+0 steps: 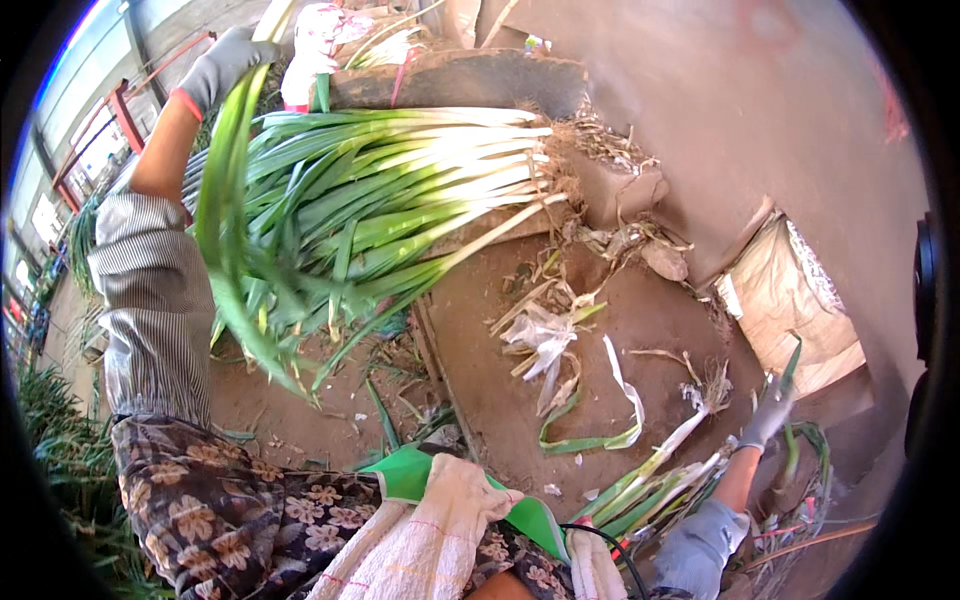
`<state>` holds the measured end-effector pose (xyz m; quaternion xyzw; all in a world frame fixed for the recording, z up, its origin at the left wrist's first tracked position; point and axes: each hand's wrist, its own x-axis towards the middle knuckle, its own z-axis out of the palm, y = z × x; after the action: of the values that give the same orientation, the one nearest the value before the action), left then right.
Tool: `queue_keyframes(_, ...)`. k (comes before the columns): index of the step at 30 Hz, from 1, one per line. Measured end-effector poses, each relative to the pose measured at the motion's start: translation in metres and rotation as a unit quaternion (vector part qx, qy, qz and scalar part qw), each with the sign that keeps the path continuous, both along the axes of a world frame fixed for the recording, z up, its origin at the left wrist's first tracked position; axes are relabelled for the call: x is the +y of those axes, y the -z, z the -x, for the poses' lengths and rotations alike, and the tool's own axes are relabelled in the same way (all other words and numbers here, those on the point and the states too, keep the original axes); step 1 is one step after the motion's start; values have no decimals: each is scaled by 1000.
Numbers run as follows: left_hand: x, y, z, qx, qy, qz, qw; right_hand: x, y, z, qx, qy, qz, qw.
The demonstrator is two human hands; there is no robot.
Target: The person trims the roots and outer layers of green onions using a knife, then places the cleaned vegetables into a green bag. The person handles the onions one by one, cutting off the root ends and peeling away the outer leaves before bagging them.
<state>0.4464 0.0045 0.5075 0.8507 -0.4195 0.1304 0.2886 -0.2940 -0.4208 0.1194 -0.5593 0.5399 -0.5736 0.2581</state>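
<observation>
My left hand (225, 67), in a grey glove, is raised at the upper left and grips a long green onion (238, 142), probably a leek; its leaves hang down, blurred. Beneath and beside it lies a thick row of green onions (450, 165), white stems and roots pointing right. My right hand (769, 416), also gloved, is at the lower right with a strip of green leaf (791, 364) in its fingers. Close to that wrist, a few more green onions (660, 480) lie near my lap, one with its roots spread.
Peeled skins and leaf scraps (547, 337) litter the dirt-covered ground before me. A torn paper sack (799, 307) lies at the right. Behind the row stands a dirty board (465, 79). A green heap (56, 450) is at the far left, below red railings (124, 116).
</observation>
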Motion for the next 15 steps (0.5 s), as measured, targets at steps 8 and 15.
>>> queue_keyframes(8,-173,50,-139,-300,-46,-293,907,136,-3,-183,64,-160,-74,982)
queue_keyframes(15,-282,179,-221,-276,-32,-341,898,235,65,-178,-37,-93,-275,956)
